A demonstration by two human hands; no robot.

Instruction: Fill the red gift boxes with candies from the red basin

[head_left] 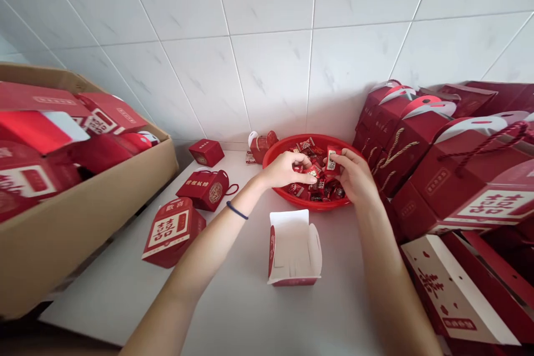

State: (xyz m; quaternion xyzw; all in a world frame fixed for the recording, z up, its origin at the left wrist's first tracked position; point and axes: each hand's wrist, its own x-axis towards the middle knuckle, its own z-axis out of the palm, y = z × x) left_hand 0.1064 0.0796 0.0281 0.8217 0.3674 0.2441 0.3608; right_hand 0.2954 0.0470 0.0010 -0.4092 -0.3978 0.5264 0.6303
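Both hands are over a red plastic basin (287,200) full of small candies in red wrappers (306,192). My left hand (287,169) pinches a red wrapped candy (312,171) between thumb and fingers. In my right hand (352,172), a red candy packet (331,162) with a pale label stands upright between thumb and fingertips. Nearer to me, below the basin, an open gift box (292,245) with a white inside lies on the table, its flaps spread and nothing visible in it.
At left stands a cardboard carton (95,217) holding red boxes. Small closed boxes, including a red one with white lettering (171,231), lie beside it. Red gift boxes with handles (434,178) are stacked at right. A tiled wall (267,78) rises behind the table (242,311).
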